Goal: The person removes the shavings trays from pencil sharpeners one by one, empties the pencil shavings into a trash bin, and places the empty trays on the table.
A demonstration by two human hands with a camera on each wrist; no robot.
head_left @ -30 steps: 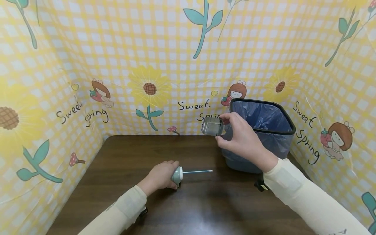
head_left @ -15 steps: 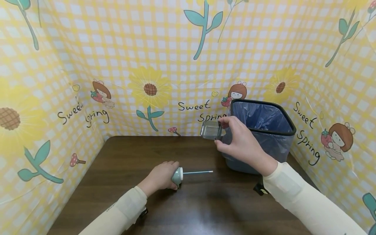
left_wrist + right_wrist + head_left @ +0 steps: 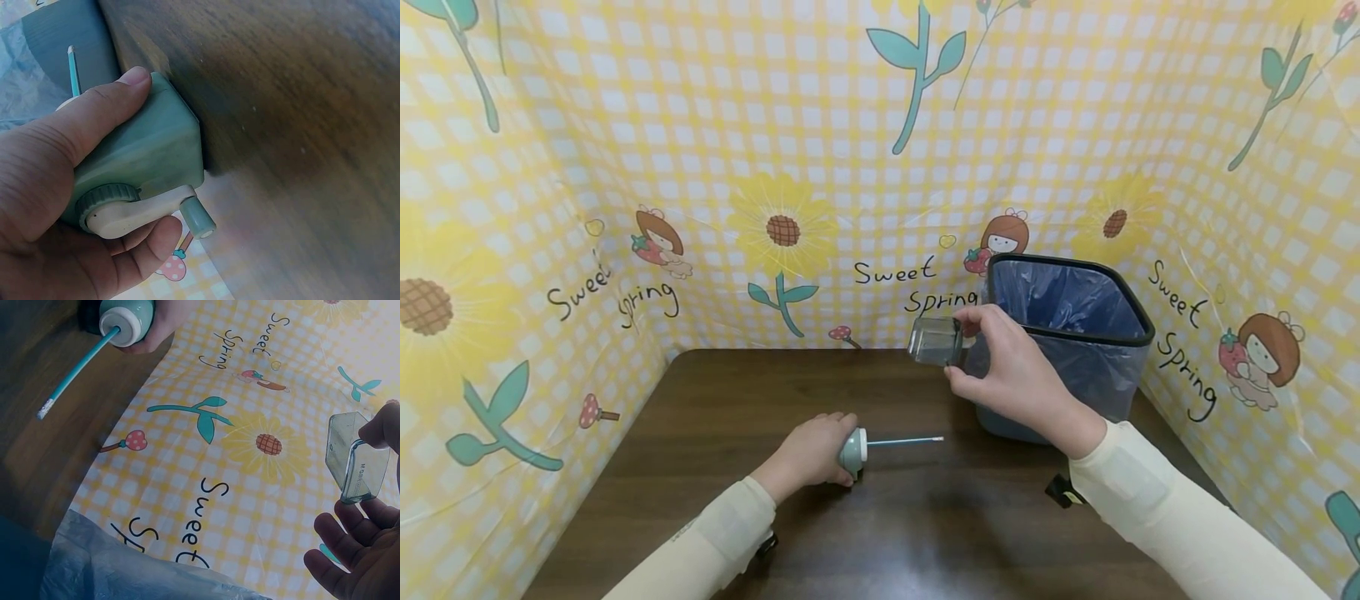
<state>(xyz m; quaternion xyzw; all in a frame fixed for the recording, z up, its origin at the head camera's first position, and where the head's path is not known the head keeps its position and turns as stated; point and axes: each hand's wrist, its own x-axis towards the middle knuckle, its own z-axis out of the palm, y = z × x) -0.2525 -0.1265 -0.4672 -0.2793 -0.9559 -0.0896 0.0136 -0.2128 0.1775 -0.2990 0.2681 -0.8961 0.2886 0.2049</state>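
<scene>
My left hand (image 3: 808, 452) grips a green crank pencil sharpener (image 3: 852, 452) low over the table, its white-ringed front facing right. A blue-green pencil (image 3: 904, 441) sticks out of that front, eraser end outward. In the left wrist view the thumb lies along the green body (image 3: 156, 137), and the cream crank (image 3: 147, 211) hangs by the curled fingers. My right hand (image 3: 1018, 379) pinches a clear grey shavings drawer (image 3: 934, 341) by its edge between thumb and fingers, raised in front of the bin. See-through walls of the drawer (image 3: 356, 459) show nothing plain inside.
A blue bin (image 3: 1097, 371) with a black rim and plastic liner stands at the back right, close behind my right hand. The dark wooden table (image 3: 760, 379) meets yellow checked cloth walls (image 3: 700, 125) at the back and sides.
My right hand has come down a little and slightly to the left with the shavings drawer, which has tilted somewhat. The left hand, sharpener and pencil have stayed in place.
</scene>
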